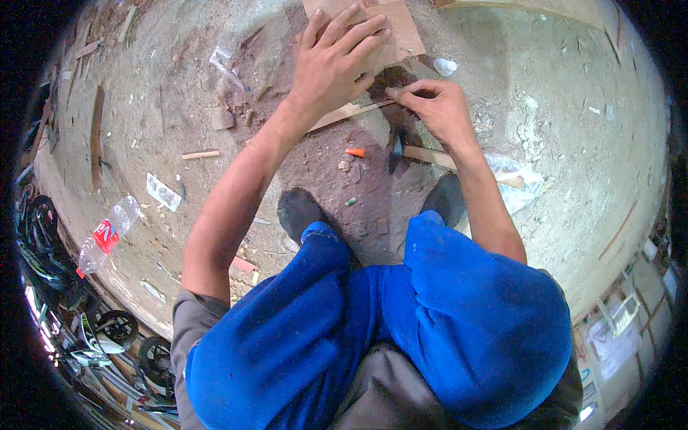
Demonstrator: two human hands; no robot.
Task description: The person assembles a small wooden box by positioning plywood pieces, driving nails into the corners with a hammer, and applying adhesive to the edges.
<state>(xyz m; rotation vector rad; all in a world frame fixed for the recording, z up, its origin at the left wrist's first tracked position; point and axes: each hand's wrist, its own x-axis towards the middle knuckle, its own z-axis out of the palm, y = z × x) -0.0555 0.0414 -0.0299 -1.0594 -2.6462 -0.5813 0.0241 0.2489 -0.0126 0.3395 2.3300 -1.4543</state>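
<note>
My left hand (335,63) lies with its fingers spread on a flat brown board (403,29) at the top of the view. To its right, my right hand (441,111) is closed in a pinch near the board's near edge. Whatever sits between thumb and finger is too small to make out. Just below the hands, a pale wooden strip (340,116) runs at a slant on the ground. A second wooden strip (428,156) lies under my right wrist, beside a dark bluish object (397,147) whose kind I cannot tell.
A small orange cone-shaped cap (355,153) lies between my feet. Left are a clear plastic bottle (107,236), a wood stick (200,155) and scraps. A clear plastic bag (522,185) lies right of my right forearm. Bicycles or motorbikes (107,333) stand at the lower left.
</note>
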